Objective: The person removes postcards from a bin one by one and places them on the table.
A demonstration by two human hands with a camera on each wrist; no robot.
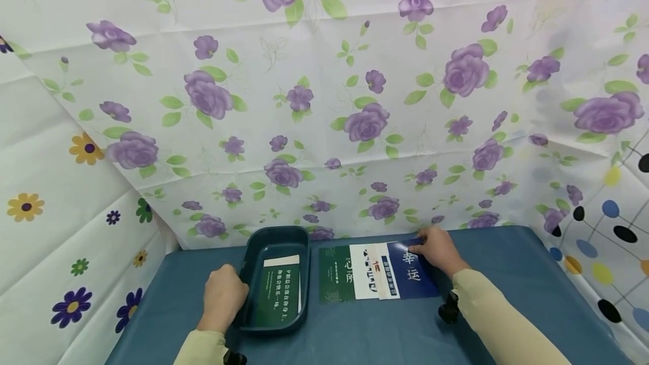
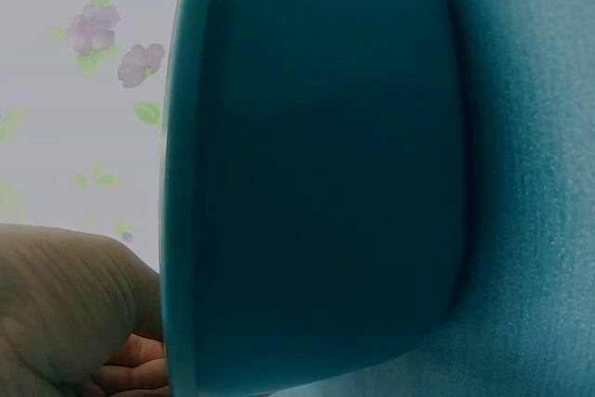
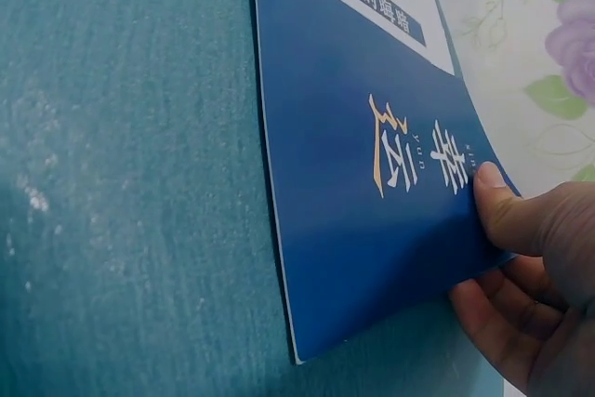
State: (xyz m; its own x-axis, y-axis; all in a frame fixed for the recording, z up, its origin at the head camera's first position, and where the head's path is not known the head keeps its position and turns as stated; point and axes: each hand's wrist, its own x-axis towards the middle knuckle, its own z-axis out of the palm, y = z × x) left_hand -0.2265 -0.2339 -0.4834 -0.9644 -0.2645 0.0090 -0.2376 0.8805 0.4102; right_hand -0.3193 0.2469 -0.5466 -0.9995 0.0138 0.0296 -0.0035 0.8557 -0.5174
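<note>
My left hand (image 1: 223, 297) grips the left rim of a dark teal plastic tray (image 1: 306, 275), whose wall fills much of the left wrist view. Inside the tray lies a dark green card (image 1: 276, 294) with white lettering, with a pale edge showing behind it. To the tray's right, my right hand (image 1: 440, 252) pinches the far right corner of a blue-and-white card (image 3: 363, 220), thumb on top and fingers underneath. That corner is lifted off the table. A green-and-white card (image 1: 338, 275) lies directly left of it, edges meeting or overlapping.
A teal cloth covers the table (image 1: 365, 331). Behind it hangs a white sheet with purple flowers (image 1: 367, 123), close to the table's back edge. Patterned sheets also hang at the left and right sides.
</note>
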